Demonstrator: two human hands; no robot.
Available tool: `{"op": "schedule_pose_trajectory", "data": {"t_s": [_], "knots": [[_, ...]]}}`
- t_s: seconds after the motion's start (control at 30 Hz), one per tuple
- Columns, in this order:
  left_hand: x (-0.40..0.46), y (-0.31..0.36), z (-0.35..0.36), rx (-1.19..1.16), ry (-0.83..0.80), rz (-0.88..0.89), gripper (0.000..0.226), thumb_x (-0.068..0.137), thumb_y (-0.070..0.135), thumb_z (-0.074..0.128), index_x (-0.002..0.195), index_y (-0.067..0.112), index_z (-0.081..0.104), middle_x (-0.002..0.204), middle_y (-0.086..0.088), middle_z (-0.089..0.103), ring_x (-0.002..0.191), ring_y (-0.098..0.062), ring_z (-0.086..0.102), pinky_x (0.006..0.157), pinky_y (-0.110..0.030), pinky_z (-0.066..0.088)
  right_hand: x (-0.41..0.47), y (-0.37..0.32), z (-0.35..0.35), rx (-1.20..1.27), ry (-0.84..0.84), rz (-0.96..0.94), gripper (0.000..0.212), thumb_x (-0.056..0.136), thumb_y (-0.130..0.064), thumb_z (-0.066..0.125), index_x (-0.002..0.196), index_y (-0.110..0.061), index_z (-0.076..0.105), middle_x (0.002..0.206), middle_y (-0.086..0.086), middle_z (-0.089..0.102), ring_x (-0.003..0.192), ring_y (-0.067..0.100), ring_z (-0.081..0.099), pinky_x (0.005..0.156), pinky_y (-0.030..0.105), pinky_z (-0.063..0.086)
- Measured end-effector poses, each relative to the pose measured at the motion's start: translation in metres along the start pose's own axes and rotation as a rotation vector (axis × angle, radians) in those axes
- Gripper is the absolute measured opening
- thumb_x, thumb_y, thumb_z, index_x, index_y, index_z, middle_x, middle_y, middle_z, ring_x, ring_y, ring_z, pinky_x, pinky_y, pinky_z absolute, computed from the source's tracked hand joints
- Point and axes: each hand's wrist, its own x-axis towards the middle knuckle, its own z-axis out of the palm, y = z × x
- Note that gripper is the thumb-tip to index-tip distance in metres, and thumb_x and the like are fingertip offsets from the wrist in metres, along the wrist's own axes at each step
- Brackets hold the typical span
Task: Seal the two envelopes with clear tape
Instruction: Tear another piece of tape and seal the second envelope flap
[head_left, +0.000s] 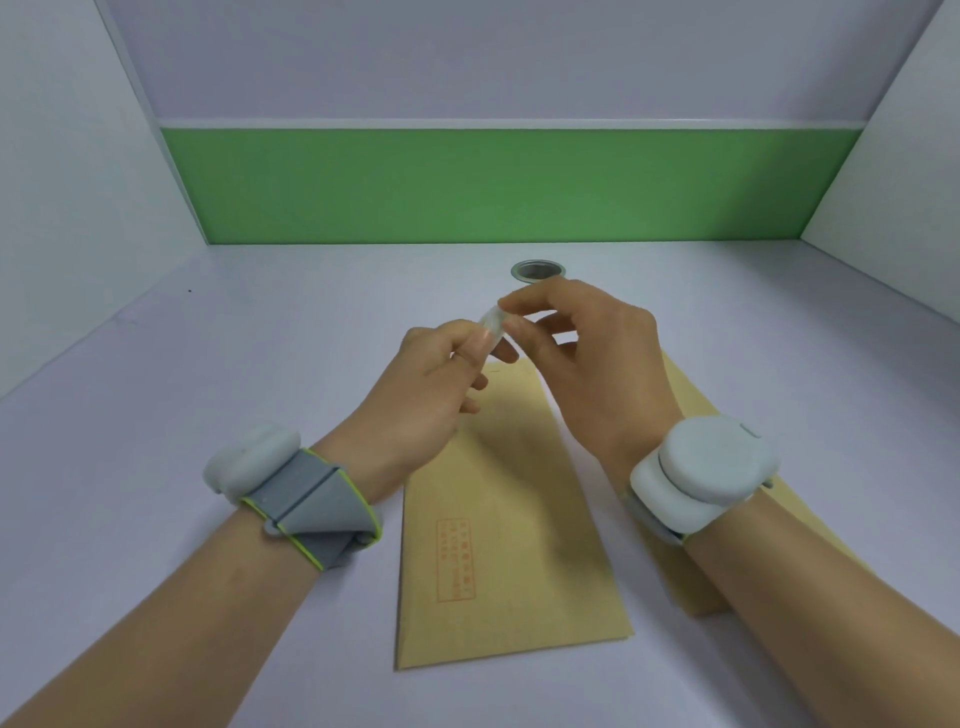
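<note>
Hands: left hand (441, 364) and right hand (587, 343) both pinch a clear tape piece (492, 325) above desk centre | envelope (511, 519) flat mid-desk, second envelope (696, 410) toward right edge under right wrist | progress: no tape visibly applied; both seals judged outstanding

Tan envelopes (511, 519), green wall band (509, 187)

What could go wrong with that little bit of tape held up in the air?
The clear tape is pinched between the left hand and right hand, above the near envelope. It might curl and stick to itself or the fingers. The second envelope lies mostly under the right arm, which could nudge it.
</note>
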Motion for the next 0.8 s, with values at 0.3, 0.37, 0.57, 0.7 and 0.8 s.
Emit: {"op": "schedule_pose_trajectory", "data": {"t_s": [0.3,0.37,0.57,0.7,0.8], "knots": [[0.0002,0.0017,0.0016,0.173,0.144,0.04,0.023,0.09,0.04,0.048,0.077,0.035,0.066,0.102,-0.004,0.043,0.084,-0.019,0.063,0.079,-0.026,0.051,-0.0001,-0.0003,-0.0004,0.025,0.065,0.039,0.005,0.082,-0.022,0.067,0.079,-0.023,0.071,0.071,-0.019,0.063,0.063,-0.008,0.06,0.063,0.009,0.048],[0.0005,0.0024,0.0015,0.223,0.174,0.047,0.02,0.088,0.043,0.051,0.076,0.035,0.066,0.103,-0.007,0.043,0.084,-0.02,0.062,0.085,-0.034,0.051,-0.0006,-0.0008,0.0001,0.027,0.057,0.046,0.006,0.083,-0.02,0.066,0.08,-0.023,0.069,0.073,-0.018,0.064,0.068,-0.005,0.062,0.064,0.011,0.049],[-0.0008,0.003,0.0025,0.323,0.233,0.116,0.02,0.08,0.049,0.058,0.082,0.033,0.069,0.093,0.002,0.04,0.078,-0.009,0.056,0.079,-0.011,0.041,-0.0023,-0.0042,0.0002,-0.017,0.052,0.049,0.005,0.084,-0.016,0.06,0.082,-0.02,0.063,0.081,-0.011,0.065,0.072,0.007,0.065,0.074,0.034,0.055],[0.0018,0.0015,0.0007,0.364,0.278,0.144,0.04,0.072,0.051,0.063,0.099,0.021,0.072,0.085,0.011,0.033,0.074,0.002,0.05,0.067,0.003,0.032,-0.0022,-0.0065,-0.0007,-0.111,0.021,-0.017,0.001,0.086,-0.016,0.056,0.086,-0.015,0.058,0.09,-0.004,0.064,0.077,0.014,0.065,0.077,0.044,0.052],[0.0022,0.0043,-0.0005,0.349,0.283,0.17,0.056,0.06,0.059,0.058,0.1,0.022,0.071,0.083,0.01,0.033,0.071,0.003,0.049,0.066,0.002,0.034,-0.0022,-0.0074,-0.0011,-0.197,-0.004,-0.076,0.004,0.089,-0.016,0.053,0.091,-0.012,0.054,0.094,0.001,0.061,0.081,0.02,0.063,0.077,0.046,0.05]]}}
